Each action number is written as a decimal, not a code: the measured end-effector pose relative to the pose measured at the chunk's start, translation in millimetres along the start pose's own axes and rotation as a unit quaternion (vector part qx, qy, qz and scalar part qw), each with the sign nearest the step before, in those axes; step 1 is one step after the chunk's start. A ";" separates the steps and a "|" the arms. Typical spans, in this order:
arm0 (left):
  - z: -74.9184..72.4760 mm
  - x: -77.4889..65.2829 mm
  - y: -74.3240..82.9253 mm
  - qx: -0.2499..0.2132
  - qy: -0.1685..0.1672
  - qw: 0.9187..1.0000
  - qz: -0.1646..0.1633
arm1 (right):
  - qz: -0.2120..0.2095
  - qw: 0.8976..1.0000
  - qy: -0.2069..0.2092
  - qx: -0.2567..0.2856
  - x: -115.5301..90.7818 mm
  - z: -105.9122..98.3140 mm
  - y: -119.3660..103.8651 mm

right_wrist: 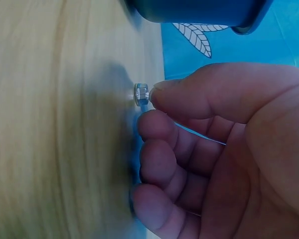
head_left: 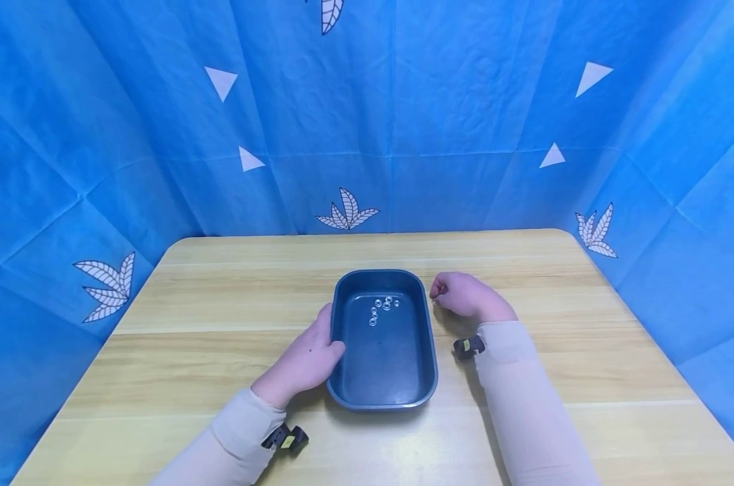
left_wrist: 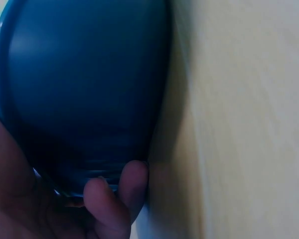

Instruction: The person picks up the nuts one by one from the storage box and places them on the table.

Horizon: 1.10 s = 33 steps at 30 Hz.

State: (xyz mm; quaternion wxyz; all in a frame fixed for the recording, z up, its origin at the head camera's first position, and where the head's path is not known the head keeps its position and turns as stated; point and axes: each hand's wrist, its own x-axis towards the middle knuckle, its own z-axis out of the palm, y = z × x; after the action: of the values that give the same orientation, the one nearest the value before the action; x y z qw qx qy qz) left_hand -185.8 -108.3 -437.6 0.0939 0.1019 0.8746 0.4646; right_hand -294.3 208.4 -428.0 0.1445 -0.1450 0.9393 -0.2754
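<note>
My left hand [head_left: 309, 351] grips the left wall of a dark blue rectangular tray [head_left: 382, 407], thumb over the rim and fingers curled against the outside. In the left wrist view, the tray's outer wall [left_wrist: 89, 84] fills much of the picture above the fingertips. Several small metal nuts [head_left: 378, 304] lie inside the tray, towards its far end. Just right of the tray, my right hand [head_left: 467, 295] pinches a single flanged nut [right_wrist: 141, 94] at its fingertips, close over the table. The thumb tip shows at the nut, while the other fingers are curled below.
The light wooden table [head_left: 221, 283] spreads around the tray on all sides. A blue patterned cloth [head_left: 391, 121] hangs behind the table and along both sides. Each wrist carries a small black camera, such as the right camera [head_left: 467, 347].
</note>
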 end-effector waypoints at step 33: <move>-0.4 -0.8 0.7 0.009 0.002 1.000 0.009 | -0.057 0.996 0.061 -0.016 -19.6 -28.1 -32.7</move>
State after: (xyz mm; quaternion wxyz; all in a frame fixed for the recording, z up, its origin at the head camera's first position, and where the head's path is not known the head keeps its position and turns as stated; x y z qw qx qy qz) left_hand -185.1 -108.4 -436.7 0.0872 0.1103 0.8779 0.4578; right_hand -279.9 202.3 -383.3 0.0684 -0.1836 0.9409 -0.2761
